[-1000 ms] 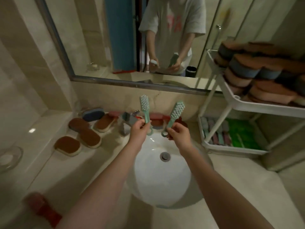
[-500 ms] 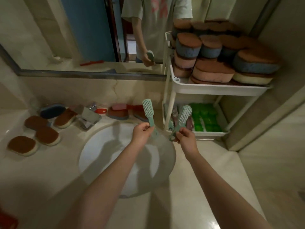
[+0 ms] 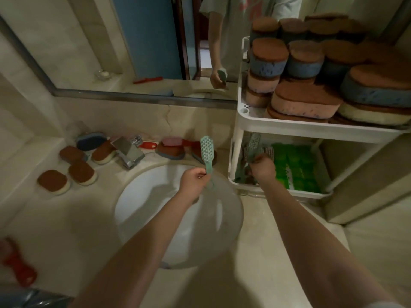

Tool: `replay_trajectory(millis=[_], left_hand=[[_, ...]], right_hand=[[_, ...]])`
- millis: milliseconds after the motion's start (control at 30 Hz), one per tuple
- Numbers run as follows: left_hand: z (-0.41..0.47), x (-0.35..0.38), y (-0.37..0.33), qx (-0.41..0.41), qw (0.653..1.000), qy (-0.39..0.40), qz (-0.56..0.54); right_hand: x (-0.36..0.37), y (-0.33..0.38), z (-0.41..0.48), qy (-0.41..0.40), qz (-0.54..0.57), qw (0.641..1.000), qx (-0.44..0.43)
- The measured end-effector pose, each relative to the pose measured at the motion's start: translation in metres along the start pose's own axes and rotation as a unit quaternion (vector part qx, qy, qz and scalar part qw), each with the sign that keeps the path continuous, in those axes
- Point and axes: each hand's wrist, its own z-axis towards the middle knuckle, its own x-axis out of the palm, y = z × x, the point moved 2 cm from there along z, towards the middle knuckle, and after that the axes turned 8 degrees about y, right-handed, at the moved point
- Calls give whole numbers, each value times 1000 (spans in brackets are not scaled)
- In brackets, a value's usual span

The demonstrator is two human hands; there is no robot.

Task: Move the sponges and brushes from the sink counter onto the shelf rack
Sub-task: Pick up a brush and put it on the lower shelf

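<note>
Two brushes are on their way to the rack point(image 3: 236, 150). The left hand point(image 3: 193, 181) pinches one green brush point(image 3: 207, 150) by its handle, bristle head upright, above the sink point(image 3: 155, 196). The right hand point(image 3: 262, 168) is curled around the other brush point(image 3: 254, 141) and reaches into the lower shelf point(image 3: 311, 193), at its left end, where more brushes seem to lie in shadow beside a block of green sponges point(image 3: 293, 167). The step in hand looks like setting down the right-hand brush. It is best laid flat with its handle alongside the brushes there, so it neither leans on the shelf wall nor rides up on the green sponges. The fingers should let go only once it rests on the shelf floor, and the hand should draw straight back, clear of the white post and of the top shelf point(image 3: 311, 128), which is piled high with sponges that a knock could topple. The left brush can then follow into the same corner; keeping it high over the sink avoids the tap point(image 3: 127, 152). Much appears left to do: brown-topped sponges point(image 3: 52, 181) sit on the counter point(image 3: 55, 218) left of the tap, and a few more sponges and a red brush point(image 3: 149, 144) line the wall behind the sink.
</note>
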Motion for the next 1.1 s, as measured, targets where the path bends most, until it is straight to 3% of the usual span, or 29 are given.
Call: replay_trajectory(millis=[167,433,533,667,800,900,1100], left_hand=[[-3,-1,7,5,1000,8,18],[-13,10,21,-7,996,61,60],[-19,22,21,-9,992,98,84],[-26,47,8,11,985,150,85],[-20,76,-19,-2,988,151,45],[-14,97,-35,-15,987,156,42],[-16,115,-53,40,968,202,143]], right_hand=[[13,-3,-6,13,-143,990,2],[17,-9,-11,29,-211,973,-84],[9,-13,-13,3,-157,982,-106],[-14,-20,-22,-16,-4,991,-135],[-39,-27,-40,68,188,974,-103],[-59,-30,-51,116,213,965,-104],[-74,-30,-49,117,178,971,-111]])
